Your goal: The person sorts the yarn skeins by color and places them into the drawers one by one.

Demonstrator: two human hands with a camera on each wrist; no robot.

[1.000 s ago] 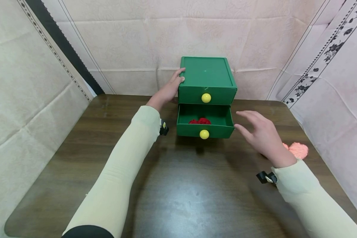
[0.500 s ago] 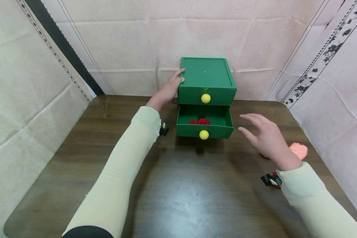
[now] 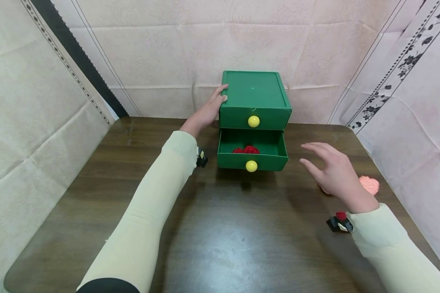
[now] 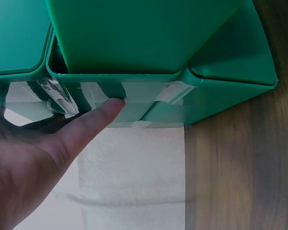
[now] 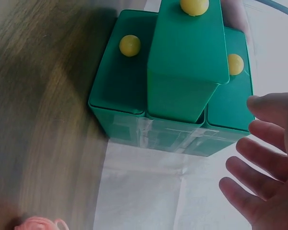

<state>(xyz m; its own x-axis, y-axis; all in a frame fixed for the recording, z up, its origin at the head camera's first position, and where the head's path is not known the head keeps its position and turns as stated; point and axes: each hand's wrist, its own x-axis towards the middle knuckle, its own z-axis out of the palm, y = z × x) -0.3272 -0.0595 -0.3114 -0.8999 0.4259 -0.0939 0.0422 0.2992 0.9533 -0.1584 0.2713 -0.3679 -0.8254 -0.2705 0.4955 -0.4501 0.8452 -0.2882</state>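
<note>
A green drawer cabinet [image 3: 254, 89] with yellow round knobs stands at the back of the table. Its middle drawer [image 3: 269, 162] is pulled out, and red, yarn-like pieces [image 3: 251, 150] lie inside. My left hand [image 3: 207, 114] rests against the cabinet's left side; in the left wrist view its straight thumb [image 4: 103, 112] touches the clear tape there. To the right of the drawer, my right hand [image 3: 337, 173] is held apart from it, fingers spread and holding nothing. The right wrist view shows the bottom drawer [image 5: 117, 81] and top drawer [image 5: 230, 100] pushed in.
A pink yarn ball [image 3: 369, 185] sits on the table behind my right wrist, partly hidden. Something red [image 3: 341, 216] shows beside the right wrist camera [image 3: 339, 225]. Pale patterned cloth [image 3: 161, 57] hangs behind the brown wooden table [image 3: 220, 228] and at its sides.
My right hand has drawn away from the open drawer, to the right and slightly toward me, uncovering a bit of red by the wrist. My left hand and the cabinet stay put.
</note>
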